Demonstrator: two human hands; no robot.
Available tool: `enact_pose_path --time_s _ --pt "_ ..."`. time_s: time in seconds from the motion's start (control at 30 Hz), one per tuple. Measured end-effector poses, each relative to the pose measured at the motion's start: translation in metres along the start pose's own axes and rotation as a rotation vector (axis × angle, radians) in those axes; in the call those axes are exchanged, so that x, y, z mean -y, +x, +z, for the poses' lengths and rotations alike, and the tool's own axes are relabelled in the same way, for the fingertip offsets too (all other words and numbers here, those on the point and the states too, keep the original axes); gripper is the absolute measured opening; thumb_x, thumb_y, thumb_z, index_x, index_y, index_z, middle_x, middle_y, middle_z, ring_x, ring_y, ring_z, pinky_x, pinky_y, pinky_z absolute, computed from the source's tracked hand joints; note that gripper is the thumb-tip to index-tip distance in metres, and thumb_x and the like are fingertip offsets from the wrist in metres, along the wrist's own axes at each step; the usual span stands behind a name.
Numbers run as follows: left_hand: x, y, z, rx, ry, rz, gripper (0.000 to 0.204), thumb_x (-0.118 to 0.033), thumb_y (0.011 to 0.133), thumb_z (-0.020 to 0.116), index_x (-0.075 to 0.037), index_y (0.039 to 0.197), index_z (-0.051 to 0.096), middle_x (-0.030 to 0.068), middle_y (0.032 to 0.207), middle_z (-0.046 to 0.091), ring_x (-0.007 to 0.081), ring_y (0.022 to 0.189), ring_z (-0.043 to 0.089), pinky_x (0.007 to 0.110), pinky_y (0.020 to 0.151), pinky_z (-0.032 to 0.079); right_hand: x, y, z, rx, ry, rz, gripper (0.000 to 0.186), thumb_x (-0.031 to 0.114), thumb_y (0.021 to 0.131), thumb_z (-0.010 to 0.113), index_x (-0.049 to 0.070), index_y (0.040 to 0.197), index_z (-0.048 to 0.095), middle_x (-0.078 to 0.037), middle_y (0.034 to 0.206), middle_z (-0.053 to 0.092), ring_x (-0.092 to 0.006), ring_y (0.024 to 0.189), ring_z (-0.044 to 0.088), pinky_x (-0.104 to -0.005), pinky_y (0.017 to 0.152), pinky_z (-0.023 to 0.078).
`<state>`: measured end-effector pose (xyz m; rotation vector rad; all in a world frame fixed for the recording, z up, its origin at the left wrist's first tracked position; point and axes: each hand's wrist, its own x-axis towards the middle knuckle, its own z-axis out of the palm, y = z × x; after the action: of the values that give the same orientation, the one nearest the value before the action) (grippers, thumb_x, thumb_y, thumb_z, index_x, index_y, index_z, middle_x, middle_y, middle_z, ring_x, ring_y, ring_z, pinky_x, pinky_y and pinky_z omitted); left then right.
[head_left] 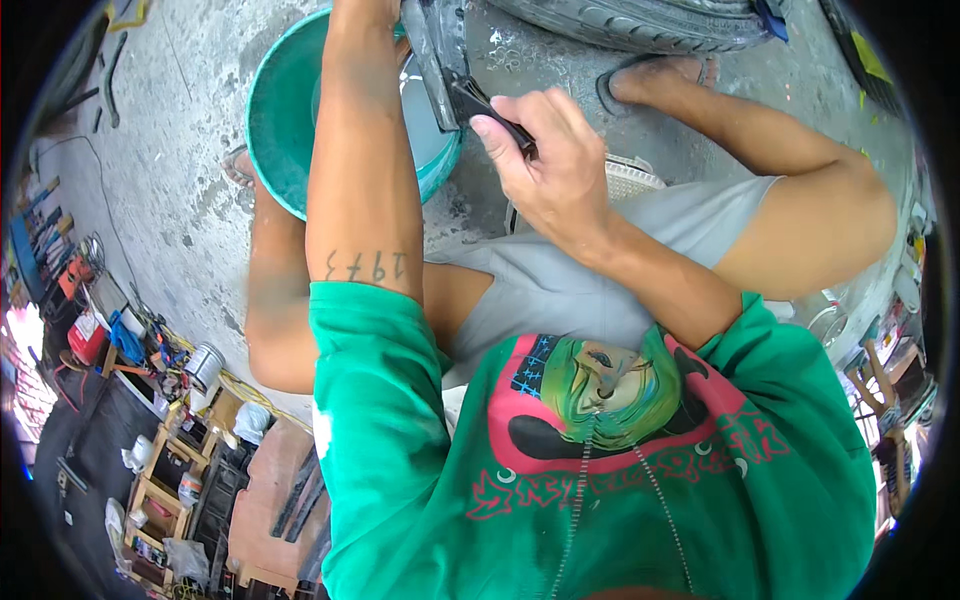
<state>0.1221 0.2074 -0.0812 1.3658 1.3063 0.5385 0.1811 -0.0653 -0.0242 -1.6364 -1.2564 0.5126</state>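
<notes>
A teal bucket [280, 120] with pale cloudy water sits between my legs. A long, wet, grey-streaked dark piece [430, 50] stands over its right side. My right hand [545, 165] is closed on a black tool [478, 102], whose end touches that piece near the bucket's rim. My left hand [370, 12] reaches up beside the piece at the top edge; its fingers are mostly hidden or cut off, so its grip is unclear. My left forearm crosses over the bucket.
A tyre [630, 22] lies at the top right. A perforated pale basket [630, 172] sits behind my right hand. Tools, a silver can [205, 365], wooden frames [165, 470] and a tan board [265, 490] crowd the left side, with more clutter along the right rim.
</notes>
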Motion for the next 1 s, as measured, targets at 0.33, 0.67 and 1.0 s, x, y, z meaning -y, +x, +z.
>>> enact_pose_path --time_s 0.33,0.67,1.0 --pt "-0.020 -0.011 0.009 0.017 0.106 -0.026 0.040 -0.015 0.090 0.064 0.004 0.125 0.067 0.0162 0.112 0.073 0.0266 0.100 0.067 0.036 0.090 0.050 -0.001 -0.003 0.005 0.047 -0.283 -0.167 0.020 0.022 0.089 0.078 0.008 0.094 0.064 -0.009 0.076 0.055 -0.0316 0.055 0.060 -0.0409 0.047 0.049" --pt "-0.021 -0.017 0.010 -0.007 0.108 0.008 0.041 -0.018 0.087 0.064 0.006 0.119 0.068 0.0189 0.108 0.073 0.0294 0.093 0.066 0.041 0.081 0.051 -0.011 0.007 0.015 0.197 -0.260 -0.297 0.028 0.024 0.090 0.077 0.004 0.099 0.060 -0.009 0.067 0.058 -0.0313 0.054 0.063 -0.0403 0.045 0.051" --pt "-0.021 -0.019 0.004 0.044 0.121 -0.011 0.025 -0.016 0.093 0.060 0.001 0.106 0.071 0.0090 0.096 0.071 0.0195 0.085 0.061 0.034 0.079 0.046 -0.018 -0.007 -0.021 0.354 -0.221 -0.223 0.057 0.032 0.079 0.087 0.005 0.124 0.066 -0.013 0.100 0.074 -0.0256 0.065 0.069 -0.0298 0.055 0.055"
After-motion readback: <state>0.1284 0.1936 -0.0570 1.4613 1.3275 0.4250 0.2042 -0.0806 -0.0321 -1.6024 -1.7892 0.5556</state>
